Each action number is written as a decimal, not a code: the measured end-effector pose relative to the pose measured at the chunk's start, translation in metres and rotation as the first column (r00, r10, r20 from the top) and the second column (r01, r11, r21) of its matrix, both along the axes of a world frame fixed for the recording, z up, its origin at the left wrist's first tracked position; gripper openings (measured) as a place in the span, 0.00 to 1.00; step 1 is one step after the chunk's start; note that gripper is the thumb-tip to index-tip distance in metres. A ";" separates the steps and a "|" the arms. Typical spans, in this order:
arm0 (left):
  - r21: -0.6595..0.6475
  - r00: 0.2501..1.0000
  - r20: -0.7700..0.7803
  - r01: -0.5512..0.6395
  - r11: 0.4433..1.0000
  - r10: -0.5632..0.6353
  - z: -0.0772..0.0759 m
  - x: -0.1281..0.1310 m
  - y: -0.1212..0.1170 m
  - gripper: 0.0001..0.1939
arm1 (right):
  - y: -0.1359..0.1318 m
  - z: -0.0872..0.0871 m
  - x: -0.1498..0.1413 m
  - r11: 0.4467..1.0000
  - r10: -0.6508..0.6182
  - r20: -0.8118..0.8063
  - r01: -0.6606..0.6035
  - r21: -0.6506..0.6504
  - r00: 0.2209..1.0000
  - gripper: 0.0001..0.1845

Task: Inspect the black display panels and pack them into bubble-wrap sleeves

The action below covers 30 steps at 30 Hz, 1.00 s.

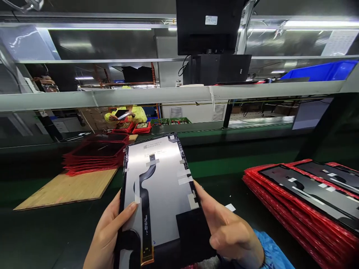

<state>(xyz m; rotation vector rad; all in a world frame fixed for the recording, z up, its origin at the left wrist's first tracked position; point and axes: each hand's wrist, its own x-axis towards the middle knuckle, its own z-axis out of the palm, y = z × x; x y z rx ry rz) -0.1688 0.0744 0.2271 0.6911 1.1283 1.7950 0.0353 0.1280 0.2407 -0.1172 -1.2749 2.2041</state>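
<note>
A tablet screen panel is tilted up in front of me, its silvery back facing me. A dark flex cable runs down that back to a gold-coloured connector, and pieces of pale tape sit along the right side. My left hand grips the left edge, its thumb pressed on the back beside the cable. My right hand holds the right edge, fingers behind the panel and thumb bent near the black patch. The fingers behind it are mostly hidden.
Stacked red bubble-wrap sleeves with similar panels lie on the right. More red sleeves rest on a wooden board at left. A white rail crosses ahead below a monitor. Beyond it, a person in yellow handles something.
</note>
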 end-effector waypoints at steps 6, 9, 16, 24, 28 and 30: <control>-0.008 0.999 -0.019 -0.031 0.999 0.031 0.005 0.008 -0.007 0.34 | 0.006 -0.010 0.000 0.981 -0.061 0.073 0.046 0.189 0.995 0.57; 0.000 0.991 -0.061 -0.123 0.992 0.122 0.009 0.014 -0.014 0.31 | 0.006 -0.016 -0.001 0.924 -0.262 0.182 0.192 0.332 0.948 0.61; 0.005 0.977 -0.103 -0.185 0.983 0.184 0.012 0.023 -0.020 0.33 | 0.003 -0.013 -0.006 0.880 -0.341 0.265 0.208 0.426 0.902 0.67; -0.009 0.974 -0.103 -0.204 0.979 0.202 0.012 0.026 -0.019 0.31 | 0.007 -0.020 -0.008 0.799 -0.462 0.264 0.269 0.537 0.847 0.63; 0.017 0.972 -0.096 -0.212 0.977 0.213 0.011 0.026 -0.017 0.30 | 0.006 -0.024 -0.012 0.780 -0.501 0.264 0.298 0.550 0.824 0.63; 0.017 0.971 -0.100 -0.218 0.976 0.218 0.012 0.026 -0.017 0.30 | 0.005 -0.025 -0.013 0.771 -0.516 0.255 0.313 0.555 0.818 0.62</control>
